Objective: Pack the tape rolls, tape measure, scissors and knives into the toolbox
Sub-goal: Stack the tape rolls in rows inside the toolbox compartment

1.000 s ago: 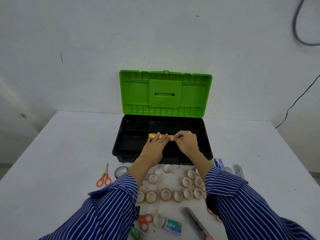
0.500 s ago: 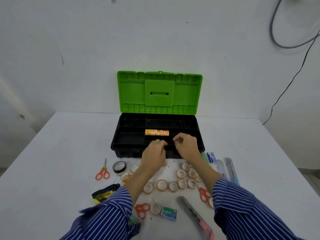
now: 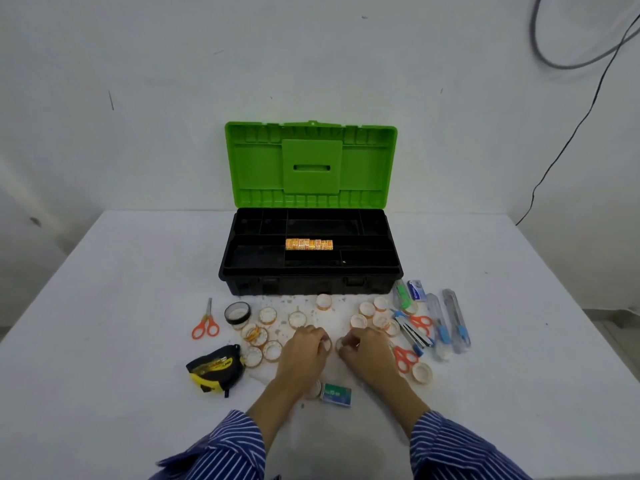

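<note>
Presently, the white flat surface carries a black plastic toolbox with its green lid standing open against the wall. One row of orange-printed tape rolls already lies in the middle tray compartment; the other compartments appear unfilled. In front of the box, near its front wall, many small white-cored tape rolls lie scattered, along with a black tape roll. A black-and-yellow tape measure sits at the near left, orange-handled scissors lie further left, and two clear-bodied utility knives with blue sliders lie at the right, well apart from the hands.

The left hand is curled around a small roll at its fingertips; the right hand likewise pinches a small roll. Both rest low on the surface, close together.

Judgement: the step in hand is gathering more small rolls into a row. To do it well, press the rolls face to face between both hands, keep them aligned on one axis, lift the stack level, and seat it beside the existing row without tilting. Packing appears to be at an early stage.
</note>
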